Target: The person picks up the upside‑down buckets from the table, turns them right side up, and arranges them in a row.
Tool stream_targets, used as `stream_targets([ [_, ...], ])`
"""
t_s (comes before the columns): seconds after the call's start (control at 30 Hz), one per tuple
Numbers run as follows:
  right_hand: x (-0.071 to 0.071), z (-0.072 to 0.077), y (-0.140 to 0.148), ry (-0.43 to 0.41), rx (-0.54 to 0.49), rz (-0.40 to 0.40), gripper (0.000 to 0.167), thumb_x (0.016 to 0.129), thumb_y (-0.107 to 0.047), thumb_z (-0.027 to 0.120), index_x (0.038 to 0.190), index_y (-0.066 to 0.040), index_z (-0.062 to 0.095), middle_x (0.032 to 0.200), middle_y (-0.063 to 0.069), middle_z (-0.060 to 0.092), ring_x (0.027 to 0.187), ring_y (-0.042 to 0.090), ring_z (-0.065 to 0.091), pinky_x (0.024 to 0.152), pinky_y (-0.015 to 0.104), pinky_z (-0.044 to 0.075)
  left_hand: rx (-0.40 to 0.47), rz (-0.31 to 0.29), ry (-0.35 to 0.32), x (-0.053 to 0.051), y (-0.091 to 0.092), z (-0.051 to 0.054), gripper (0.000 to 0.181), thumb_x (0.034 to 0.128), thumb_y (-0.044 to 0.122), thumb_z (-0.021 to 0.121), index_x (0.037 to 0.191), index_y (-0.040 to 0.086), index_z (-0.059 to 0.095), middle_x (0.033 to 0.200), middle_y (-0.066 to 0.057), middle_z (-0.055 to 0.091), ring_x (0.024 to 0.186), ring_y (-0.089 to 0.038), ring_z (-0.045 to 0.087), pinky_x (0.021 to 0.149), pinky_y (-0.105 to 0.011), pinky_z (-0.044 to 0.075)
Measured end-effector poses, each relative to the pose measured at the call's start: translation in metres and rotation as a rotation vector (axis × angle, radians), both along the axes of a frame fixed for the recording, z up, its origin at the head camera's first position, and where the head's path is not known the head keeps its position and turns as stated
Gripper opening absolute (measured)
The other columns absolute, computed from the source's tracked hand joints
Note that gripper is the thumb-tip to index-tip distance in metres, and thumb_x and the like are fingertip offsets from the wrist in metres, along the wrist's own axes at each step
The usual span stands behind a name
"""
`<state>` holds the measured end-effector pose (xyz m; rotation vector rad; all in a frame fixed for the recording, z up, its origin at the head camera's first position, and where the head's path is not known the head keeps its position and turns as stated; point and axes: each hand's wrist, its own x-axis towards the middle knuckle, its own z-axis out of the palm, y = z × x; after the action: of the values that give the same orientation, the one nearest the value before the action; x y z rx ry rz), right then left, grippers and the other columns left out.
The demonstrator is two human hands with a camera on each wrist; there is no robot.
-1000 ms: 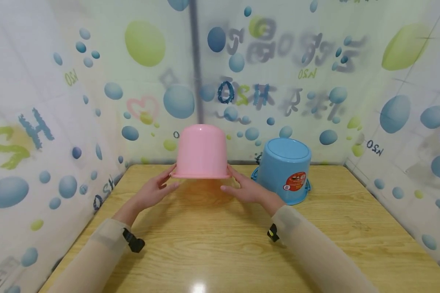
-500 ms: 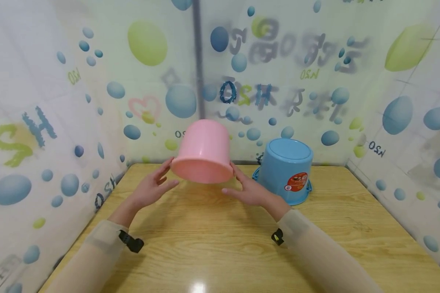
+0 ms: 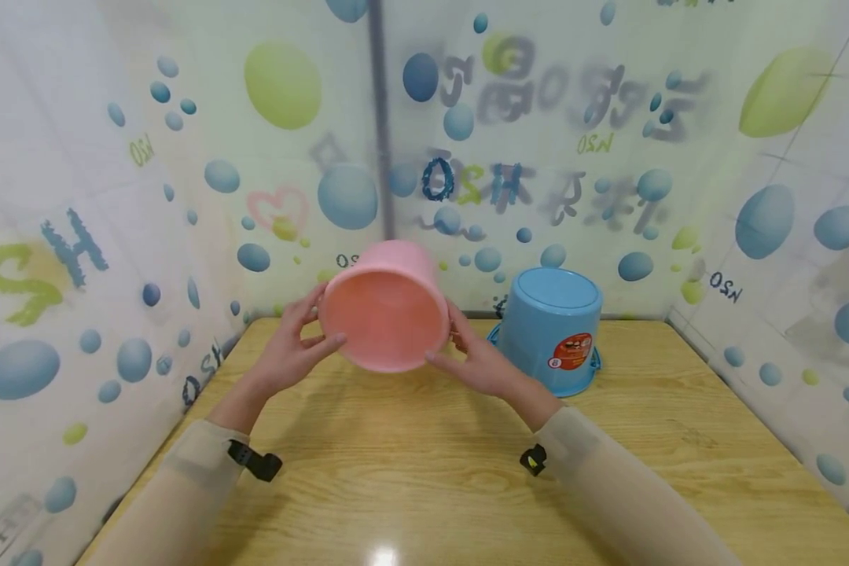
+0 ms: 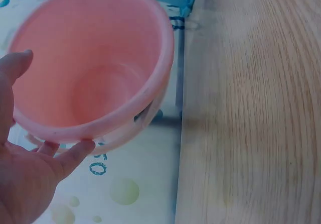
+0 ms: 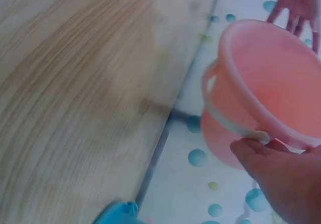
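Observation:
Between the two hands a pink bucket point(image 3: 389, 322) hangs above the table, tilted so that its mouth faces the head camera; the inside looks bare. My left hand point(image 3: 290, 346) holds the rim at the left side, thumb toward the mouth and fingers at the outer wall. At the right side my right hand point(image 3: 484, 358) holds the rim the same way. The left wrist view shows the bucket's inside point(image 4: 100, 78) with fingertips under the rim. In the right wrist view a pale handle point(image 5: 225, 121) lies along the outer wall, near the right hand point(image 5: 286, 174).
A blue bucket point(image 3: 552, 322) with a red label stands upside down on the wooden table point(image 3: 396, 487), just right of and behind my right hand. A patterned curtain point(image 3: 290, 157) borders the table at the back and both sides.
The pink bucket has turned from upside down to tilted, its mouth swinging up toward the head camera. Both hands have risen slightly with the rim. The blue bucket has stayed in place.

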<state>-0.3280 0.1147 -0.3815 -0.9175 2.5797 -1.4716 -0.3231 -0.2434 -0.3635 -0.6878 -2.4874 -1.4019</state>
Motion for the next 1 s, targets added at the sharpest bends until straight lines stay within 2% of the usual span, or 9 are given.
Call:
stream_targets([
  [0.1,0.000,0.004,-0.003,-0.032,-0.083,0.027,0.101,0.109,-0.036,0.070,0.177,-0.040,-0.005,0.183,0.006,0.026,0.162,0.042,0.039,0.128,0.068,0.038,0.004,0.005,0.011,-0.001,0.000,0.001,0.096,0.1062,0.020,0.076,0.178,0.033,0.014,0.167,-0.024,0.021,0.156,-0.052,0.039,0.108,-0.059,0.058],
  [0.17,0.001,0.006,-0.003,-0.045,-0.115,0.032,0.103,0.108,-0.032,0.071,0.176,-0.042,-0.006,0.182,0.006,0.027,0.162,0.041,0.039,0.128,0.068,0.038,0.014,0.004,0.019,-0.001,0.000,0.002,0.095,0.1063,0.017,0.075,0.178,0.031,0.014,0.166,-0.024,0.022,0.155,-0.050,0.041,0.107,-0.052,0.060],
  [0.27,0.000,0.007,-0.001,-0.019,-0.156,0.024,0.105,0.107,-0.025,0.073,0.176,-0.042,-0.004,0.180,0.007,0.032,0.161,0.039,0.041,0.128,0.068,0.038,0.030,0.001,0.028,-0.001,-0.001,0.004,0.092,0.1067,0.015,0.074,0.178,0.032,0.017,0.164,-0.024,0.024,0.151,-0.048,0.046,0.104,-0.036,0.063],
  [0.33,-0.001,0.008,0.000,0.004,-0.189,0.025,0.107,0.105,-0.021,0.074,0.177,-0.041,-0.002,0.179,0.009,0.036,0.160,0.040,0.043,0.128,0.069,0.038,0.034,-0.005,0.023,-0.001,-0.001,0.006,0.092,0.1067,0.016,0.074,0.177,0.035,0.019,0.161,-0.022,0.026,0.148,-0.045,0.049,0.102,-0.030,0.063],
  [0.4,-0.003,0.008,0.002,0.011,-0.217,0.024,0.108,0.104,-0.020,0.076,0.178,-0.039,0.000,0.177,0.010,0.039,0.158,0.039,0.045,0.126,0.067,0.041,0.026,-0.004,0.020,-0.001,-0.001,0.008,0.093,0.1061,0.017,0.076,0.177,0.037,0.019,0.159,-0.022,0.028,0.146,-0.044,0.051,0.103,-0.034,0.063],
  [0.5,-0.005,0.008,0.004,-0.003,-0.232,0.017,0.110,0.102,-0.022,0.080,0.178,-0.036,0.002,0.176,0.012,0.041,0.156,0.039,0.046,0.122,0.067,0.046,0.001,0.011,0.019,0.000,-0.003,0.008,0.096,0.1036,0.019,0.079,0.176,0.039,0.020,0.155,-0.021,0.033,0.141,-0.040,0.054,0.107,-0.048,0.062],
  [0.57,-0.006,0.008,0.005,-0.011,-0.226,0.009,0.112,0.100,-0.024,0.083,0.178,-0.037,0.004,0.176,0.012,0.041,0.156,0.038,0.047,0.121,0.067,0.047,-0.024,0.020,0.030,0.001,-0.004,0.009,0.099,0.1013,0.020,0.082,0.177,0.037,0.021,0.152,-0.021,0.036,0.136,-0.037,0.057,0.107,-0.053,0.060],
  [0.8,-0.006,0.011,0.011,0.024,-0.186,0.015,0.122,0.092,-0.025,0.091,0.178,-0.039,0.006,0.180,0.006,0.031,0.155,0.037,0.046,0.126,0.065,0.041,-0.097,0.014,0.047,0.003,-0.009,0.011,0.106,0.0953,0.023,0.089,0.176,0.037,0.022,0.147,-0.016,0.040,0.120,-0.023,0.056,0.098,-0.028,0.054],
  [1.0,-0.009,0.008,0.015,0.077,-0.130,0.027,0.123,0.091,-0.032,0.093,0.178,-0.036,0.006,0.177,0.008,0.034,0.147,0.034,0.051,0.120,0.065,0.044,-0.134,0.009,0.064,0.002,-0.012,0.011,0.113,0.0904,0.022,0.093,0.177,0.035,0.022,0.148,-0.015,0.041,0.113,-0.024,0.054,0.099,-0.035,0.051],
])
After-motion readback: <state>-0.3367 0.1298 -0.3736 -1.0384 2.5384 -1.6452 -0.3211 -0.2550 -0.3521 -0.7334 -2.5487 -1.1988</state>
